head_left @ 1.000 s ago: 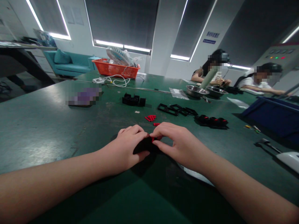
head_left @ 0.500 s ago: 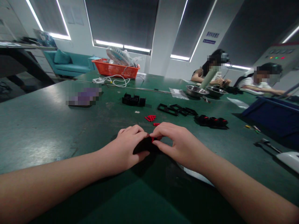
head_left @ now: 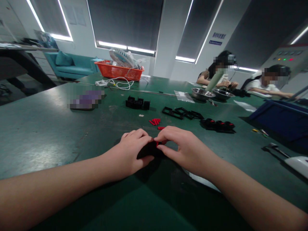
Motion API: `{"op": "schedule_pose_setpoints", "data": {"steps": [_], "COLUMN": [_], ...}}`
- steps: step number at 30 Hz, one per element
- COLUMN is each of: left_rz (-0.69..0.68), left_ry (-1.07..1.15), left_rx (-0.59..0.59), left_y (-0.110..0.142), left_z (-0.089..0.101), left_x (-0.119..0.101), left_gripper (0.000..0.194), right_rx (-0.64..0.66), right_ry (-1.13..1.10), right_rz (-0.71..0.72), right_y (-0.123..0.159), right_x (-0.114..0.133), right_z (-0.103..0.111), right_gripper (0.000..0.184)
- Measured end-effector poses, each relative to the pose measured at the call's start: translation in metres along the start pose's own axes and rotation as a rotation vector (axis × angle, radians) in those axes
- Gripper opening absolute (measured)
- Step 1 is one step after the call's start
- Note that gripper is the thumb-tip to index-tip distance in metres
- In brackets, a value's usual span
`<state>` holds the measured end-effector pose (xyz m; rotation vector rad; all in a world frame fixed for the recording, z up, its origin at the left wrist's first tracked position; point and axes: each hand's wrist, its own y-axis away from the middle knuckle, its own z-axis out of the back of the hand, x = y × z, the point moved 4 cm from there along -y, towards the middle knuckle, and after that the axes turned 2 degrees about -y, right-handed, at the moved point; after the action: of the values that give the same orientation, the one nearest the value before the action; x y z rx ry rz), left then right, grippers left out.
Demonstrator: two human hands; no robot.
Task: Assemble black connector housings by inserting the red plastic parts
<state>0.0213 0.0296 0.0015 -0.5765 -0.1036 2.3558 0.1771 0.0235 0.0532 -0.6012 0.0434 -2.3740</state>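
Observation:
My left hand (head_left: 134,150) is wrapped round a black plastic part (head_left: 148,150) low over the table. Thumb and forefinger of my right hand (head_left: 184,146) pinch a small red plastic piece (head_left: 157,144) at the right end of that black part. Much of both pieces is hidden by my fingers, so I cannot tell how far the red one sits in the black one. Just beyond my hands lie several loose red pieces (head_left: 155,122) and a single red piece (head_left: 161,128).
Black housings (head_left: 138,103), flat black frames (head_left: 183,113) and black parts with red inserts (head_left: 218,125) lie farther back. A blue bin (head_left: 284,122) and a white-handled tool (head_left: 297,165) are at right. Metal bowls (head_left: 203,93) stand near two people. An orange basket (head_left: 120,70) is behind.

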Motion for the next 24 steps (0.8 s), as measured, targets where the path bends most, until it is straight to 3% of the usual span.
{"op": "schedule_pose_setpoints", "data": {"steps": [24], "left_rz": [0.003], "left_ry": [-0.002], "left_rx": [0.004], "left_y": [-0.0001], "left_z": [0.0006], "left_x": [-0.0005], "left_gripper": [0.023], "right_rx": [-0.002], "right_ry": [-0.006], "right_rz": [-0.001], "right_y": [0.0002], "right_x": [0.0001], "right_z": [-0.0009], "right_gripper": [0.008]}}
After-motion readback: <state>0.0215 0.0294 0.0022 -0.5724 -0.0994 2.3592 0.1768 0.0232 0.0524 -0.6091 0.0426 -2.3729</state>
